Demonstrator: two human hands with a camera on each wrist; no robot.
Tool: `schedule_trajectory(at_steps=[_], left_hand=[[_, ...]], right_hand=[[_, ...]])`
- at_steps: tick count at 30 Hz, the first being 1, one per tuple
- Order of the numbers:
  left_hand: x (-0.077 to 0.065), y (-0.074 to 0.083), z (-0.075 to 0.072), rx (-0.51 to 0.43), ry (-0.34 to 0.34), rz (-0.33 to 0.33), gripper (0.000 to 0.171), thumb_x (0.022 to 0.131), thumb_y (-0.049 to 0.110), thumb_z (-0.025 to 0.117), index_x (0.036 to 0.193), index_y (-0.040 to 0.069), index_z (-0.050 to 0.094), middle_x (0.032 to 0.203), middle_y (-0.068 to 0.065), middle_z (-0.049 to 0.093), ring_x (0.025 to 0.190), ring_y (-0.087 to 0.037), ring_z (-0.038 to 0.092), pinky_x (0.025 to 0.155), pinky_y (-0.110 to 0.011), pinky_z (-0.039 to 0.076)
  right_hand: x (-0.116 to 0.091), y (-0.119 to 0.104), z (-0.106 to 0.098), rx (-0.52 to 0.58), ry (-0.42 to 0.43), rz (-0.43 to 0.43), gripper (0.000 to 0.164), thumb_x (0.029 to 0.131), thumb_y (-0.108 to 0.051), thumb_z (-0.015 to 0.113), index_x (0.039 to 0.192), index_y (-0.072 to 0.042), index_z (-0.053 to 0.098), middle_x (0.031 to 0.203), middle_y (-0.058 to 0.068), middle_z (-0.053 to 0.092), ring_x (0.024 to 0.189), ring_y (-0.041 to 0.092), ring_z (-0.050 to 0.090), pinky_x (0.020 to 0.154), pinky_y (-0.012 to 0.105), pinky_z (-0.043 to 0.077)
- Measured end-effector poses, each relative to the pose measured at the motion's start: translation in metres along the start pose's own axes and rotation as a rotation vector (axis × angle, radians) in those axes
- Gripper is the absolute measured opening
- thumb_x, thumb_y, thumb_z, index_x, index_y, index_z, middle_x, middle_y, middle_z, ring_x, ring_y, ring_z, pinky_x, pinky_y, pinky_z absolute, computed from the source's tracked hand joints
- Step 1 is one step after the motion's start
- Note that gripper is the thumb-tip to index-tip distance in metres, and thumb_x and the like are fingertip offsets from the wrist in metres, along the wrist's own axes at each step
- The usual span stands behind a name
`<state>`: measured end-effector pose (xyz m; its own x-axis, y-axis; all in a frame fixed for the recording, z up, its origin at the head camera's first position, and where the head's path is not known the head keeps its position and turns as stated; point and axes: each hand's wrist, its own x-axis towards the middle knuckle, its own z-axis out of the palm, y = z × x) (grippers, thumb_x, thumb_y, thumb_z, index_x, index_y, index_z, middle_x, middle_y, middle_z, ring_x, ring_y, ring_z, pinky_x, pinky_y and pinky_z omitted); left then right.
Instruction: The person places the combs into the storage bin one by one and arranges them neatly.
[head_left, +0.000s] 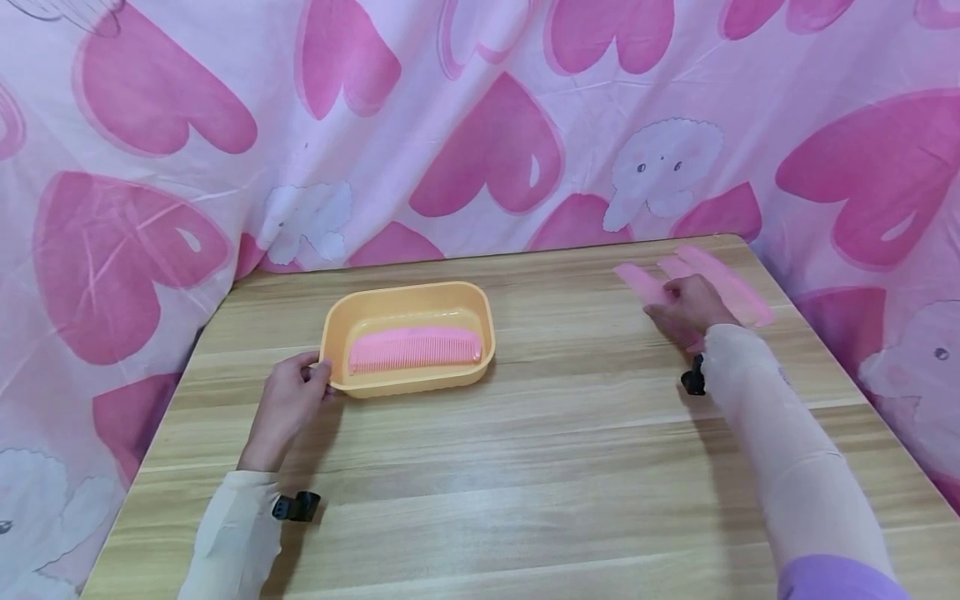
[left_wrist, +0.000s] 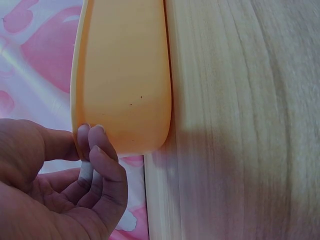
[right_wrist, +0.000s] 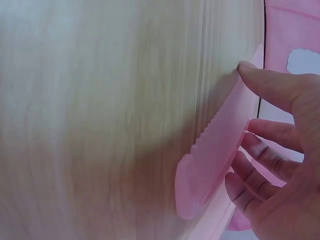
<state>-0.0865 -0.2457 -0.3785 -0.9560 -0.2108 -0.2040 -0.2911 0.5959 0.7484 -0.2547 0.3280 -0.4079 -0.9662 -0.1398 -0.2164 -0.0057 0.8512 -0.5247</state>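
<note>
A pale orange plastic basin [head_left: 408, 302] stands on the table with a pink comb [head_left: 416, 343] lying inside it. My left hand [head_left: 287, 404] pinches the basin's left end at the rim, thumb and fingertips on either side of the wall. At the far right, my right hand [head_left: 697, 302] holds another pink comb [right_wrist: 215, 145] across its width, with the thumb at the toothed edge and fingertips along the back. This comb lies tilted in the right wrist view. More pink combs [head_left: 731, 287] lie just beyond that hand, partly covered by it.
The wood-grain table [head_left: 480, 492] ends at the back and sides against a pink curtain [head_left: 480, 158] printed with hearts. Small black wrist cameras [head_left: 297, 507] are strapped to both forearms.
</note>
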Motion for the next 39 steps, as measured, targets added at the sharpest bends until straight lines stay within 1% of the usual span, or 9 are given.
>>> schedule_trajectory(at_steps=[6,11,16,18,22,25,29,32,39], left_hand=[[-0.001,0.000,0.000,-0.009,0.001,-0.005,0.044,0.108,0.018,0.044,0.140,-0.011,0.051,0.094,-0.015,0.065,0.079,-0.020,0.066,0.067,-0.028,0.058],[0.000,0.000,0.000,-0.010,0.003,-0.004,0.044,0.108,0.018,0.043,0.140,-0.011,0.050,0.095,-0.016,0.065,0.080,-0.020,0.066,0.068,-0.028,0.058],[0.000,0.000,0.000,-0.012,0.008,0.000,0.044,0.108,0.019,0.043,0.140,-0.011,0.051,0.093,-0.015,0.064,0.078,-0.019,0.066,0.066,-0.028,0.058],[0.000,-0.001,0.000,-0.011,0.011,0.005,0.044,0.108,0.018,0.043,0.140,-0.011,0.051,0.092,-0.015,0.065,0.077,-0.019,0.066,0.066,-0.028,0.057],[0.000,-0.001,0.000,-0.006,0.014,0.011,0.044,0.108,0.018,0.043,0.139,-0.011,0.051,0.091,-0.015,0.065,0.076,-0.018,0.065,0.064,-0.027,0.056],[0.000,-0.002,0.000,-0.005,0.011,0.011,0.044,0.108,0.018,0.042,0.139,-0.010,0.051,0.091,-0.015,0.065,0.076,-0.018,0.065,0.064,-0.026,0.056],[0.000,-0.002,0.000,-0.008,0.005,0.010,0.044,0.108,0.019,0.042,0.140,-0.011,0.051,0.091,-0.014,0.065,0.075,-0.018,0.065,0.062,-0.024,0.054],[0.000,-0.002,-0.001,-0.008,0.003,0.008,0.044,0.108,0.019,0.042,0.140,-0.010,0.051,0.091,-0.014,0.065,0.075,-0.018,0.064,0.062,-0.024,0.054],[0.000,0.000,0.000,-0.017,0.000,0.004,0.043,0.108,0.018,0.042,0.139,-0.011,0.051,0.091,-0.014,0.065,0.073,-0.015,0.064,0.063,-0.025,0.054]], right_hand=[[0.001,-0.012,0.007,0.043,-0.043,0.023,0.074,0.096,-0.036,0.067,0.145,0.012,0.041,0.141,0.033,0.045,0.121,0.041,0.045,0.105,0.061,0.040],[0.000,-0.025,0.012,0.042,-0.058,-0.011,0.071,0.096,-0.033,0.067,0.146,0.012,0.041,0.141,0.033,0.047,0.124,0.043,0.047,0.107,0.063,0.038],[0.002,-0.034,0.019,0.070,-0.077,-0.032,0.070,0.096,-0.031,0.069,0.148,0.007,0.042,0.138,0.028,0.051,0.117,0.039,0.050,0.102,0.060,0.043],[0.003,-0.036,0.022,0.071,-0.079,-0.052,0.067,0.095,-0.028,0.070,0.148,0.005,0.044,0.136,0.025,0.054,0.112,0.036,0.051,0.099,0.056,0.046],[0.006,-0.042,0.028,0.079,-0.083,-0.107,0.062,0.095,-0.019,0.070,0.145,0.008,0.046,0.137,0.027,0.052,0.113,0.036,0.049,0.101,0.057,0.044],[0.008,-0.046,0.033,0.091,-0.095,-0.135,0.060,0.095,-0.015,0.070,0.144,0.010,0.046,0.139,0.030,0.046,0.117,0.038,0.047,0.105,0.059,0.041],[0.011,-0.051,0.039,0.078,-0.101,-0.198,0.058,0.093,-0.012,0.072,0.141,0.011,0.049,0.132,0.032,0.045,0.114,0.040,0.048,0.099,0.055,0.046],[0.011,-0.055,0.041,0.053,-0.103,-0.244,0.057,0.091,-0.009,0.073,0.140,0.012,0.051,0.129,0.032,0.047,0.112,0.040,0.047,0.097,0.054,0.046],[0.009,-0.059,0.045,0.003,-0.130,-0.305,0.054,0.090,-0.003,0.073,0.139,0.008,0.055,0.122,0.028,0.047,0.106,0.038,0.045,0.090,0.051,0.045]])
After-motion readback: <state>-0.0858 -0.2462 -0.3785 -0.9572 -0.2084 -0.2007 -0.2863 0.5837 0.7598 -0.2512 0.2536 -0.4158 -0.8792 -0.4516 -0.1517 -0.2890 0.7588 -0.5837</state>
